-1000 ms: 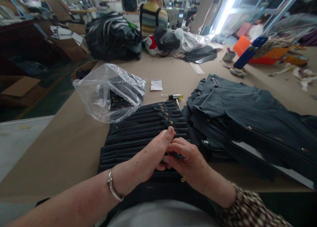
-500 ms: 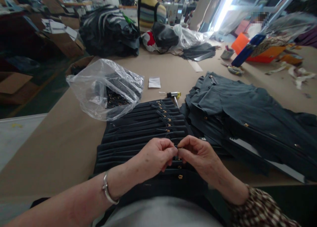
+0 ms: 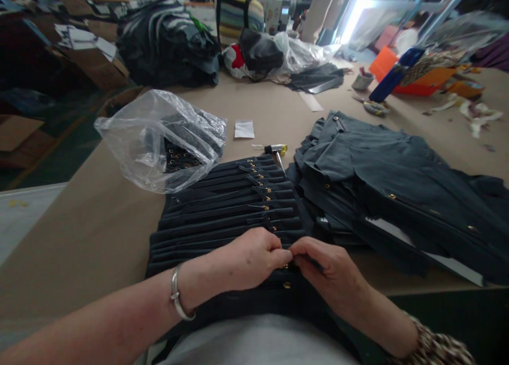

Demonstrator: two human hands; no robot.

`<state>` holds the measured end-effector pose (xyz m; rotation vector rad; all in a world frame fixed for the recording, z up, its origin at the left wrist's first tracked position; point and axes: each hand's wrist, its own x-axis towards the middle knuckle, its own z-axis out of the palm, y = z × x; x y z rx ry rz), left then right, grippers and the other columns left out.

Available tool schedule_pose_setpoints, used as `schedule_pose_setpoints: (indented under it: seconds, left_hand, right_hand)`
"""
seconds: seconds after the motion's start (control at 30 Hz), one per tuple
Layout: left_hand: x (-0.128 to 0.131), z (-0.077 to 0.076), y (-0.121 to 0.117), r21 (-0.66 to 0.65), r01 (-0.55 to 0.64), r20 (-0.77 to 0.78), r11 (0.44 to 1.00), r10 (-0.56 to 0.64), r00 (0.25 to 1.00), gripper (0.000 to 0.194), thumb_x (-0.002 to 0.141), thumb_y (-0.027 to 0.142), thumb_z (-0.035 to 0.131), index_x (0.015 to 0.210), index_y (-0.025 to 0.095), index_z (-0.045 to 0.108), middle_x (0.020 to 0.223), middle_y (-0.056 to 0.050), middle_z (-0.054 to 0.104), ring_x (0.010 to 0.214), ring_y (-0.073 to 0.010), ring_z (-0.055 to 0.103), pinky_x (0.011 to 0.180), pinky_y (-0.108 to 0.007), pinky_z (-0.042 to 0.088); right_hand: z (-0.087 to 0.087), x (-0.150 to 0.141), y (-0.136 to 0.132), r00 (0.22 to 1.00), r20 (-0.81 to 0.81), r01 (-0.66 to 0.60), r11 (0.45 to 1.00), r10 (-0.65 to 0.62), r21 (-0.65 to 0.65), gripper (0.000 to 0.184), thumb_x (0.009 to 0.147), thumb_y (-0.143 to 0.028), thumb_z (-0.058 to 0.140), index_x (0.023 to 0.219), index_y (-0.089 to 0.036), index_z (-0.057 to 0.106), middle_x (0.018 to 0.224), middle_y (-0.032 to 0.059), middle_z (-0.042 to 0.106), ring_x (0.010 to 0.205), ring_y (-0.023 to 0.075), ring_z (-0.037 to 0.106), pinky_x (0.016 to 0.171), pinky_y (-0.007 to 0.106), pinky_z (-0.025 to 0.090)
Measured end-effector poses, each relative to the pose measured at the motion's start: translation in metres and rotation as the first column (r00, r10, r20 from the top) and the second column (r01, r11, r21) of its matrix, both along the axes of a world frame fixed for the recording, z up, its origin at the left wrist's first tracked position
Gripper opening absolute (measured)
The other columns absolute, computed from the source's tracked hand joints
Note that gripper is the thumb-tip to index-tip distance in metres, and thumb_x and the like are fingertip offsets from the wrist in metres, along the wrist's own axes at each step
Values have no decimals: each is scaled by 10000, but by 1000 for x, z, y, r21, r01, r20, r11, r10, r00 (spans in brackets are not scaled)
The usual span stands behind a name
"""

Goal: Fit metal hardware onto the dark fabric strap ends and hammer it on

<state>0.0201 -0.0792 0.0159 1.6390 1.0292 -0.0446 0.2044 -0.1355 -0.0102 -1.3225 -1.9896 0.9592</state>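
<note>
Several dark fabric pieces [image 3: 222,216] with zippers lie overlapped in a row in front of me. Gold zipper sliders [image 3: 267,208] line up near their right ends, and dark pulls hang from the farther ones. Over the nearer pieces, my left hand [image 3: 258,259] is closed in a pinch, thumb against the fingers. My right hand [image 3: 328,264] pinches just beside it, the fingertips of both meeting at a slider. Whatever small part they grip is hidden by the fingers. A bare gold slider [image 3: 287,285] shows just below the hands.
A clear plastic bag [image 3: 131,142] holding dark pulls with gold rings lies at the left. Beyond the row are a screwdriver [image 3: 275,148] and a white paper square [image 3: 244,129]. Dark garment pieces [image 3: 377,163] are piled at the right. A person [image 3: 238,12] sits farther back.
Both hands have shifted slightly down and to the right, still pinched together. A dark pull now shows at a slider just above them. The view has shifted a little.
</note>
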Motion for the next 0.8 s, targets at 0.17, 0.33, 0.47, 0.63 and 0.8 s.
schedule_pose_setpoints:
  seconds: [0.17,0.33,0.47,0.63,0.8]
  left_hand:
    - [-3,-3,4,-98,4,-3,995,-4,1000,232,763,361,467,636,189,559,499,54,445,454,-93,385,431,-229,262]
    - [-3,-4,5,135,85,-93,987,-73,993,191,747,290,477,676,189,623,607,12,600,563,-123,518,516,-238,344]
    - [0,0,4,173,164,-166,971,-136,977,208,770,285,468,697,192,638,660,-18,655,586,-140,563,538,-247,377]
    - [2,2,1,228,213,-227,950,-161,960,224,793,295,459,711,197,642,687,-40,671,602,-158,595,549,-258,410]
    - [4,0,-5,373,297,-327,879,-175,929,266,829,307,429,747,189,653,712,-66,679,652,-207,636,604,-314,477]
  right_hand:
    - [1,3,-3,997,-63,-46,997,50,63,201,885,-82,437,906,-196,602,898,33,636,791,112,606,697,205,468]
    - [-5,3,-4,999,1,36,987,-36,-158,172,821,-68,525,854,-193,638,726,-19,649,624,94,577,589,188,443]
    - [-14,4,-5,999,45,5,988,2,-152,187,815,-49,529,828,-193,647,772,-13,657,675,96,578,628,196,433]
    - [-20,6,-6,996,86,-17,988,31,-152,184,831,-58,523,826,-202,638,772,-21,650,677,94,578,630,198,421]
    - [-24,5,-5,990,133,-30,989,50,-144,180,805,-40,533,792,-197,621,763,-22,635,663,93,571,614,199,407]
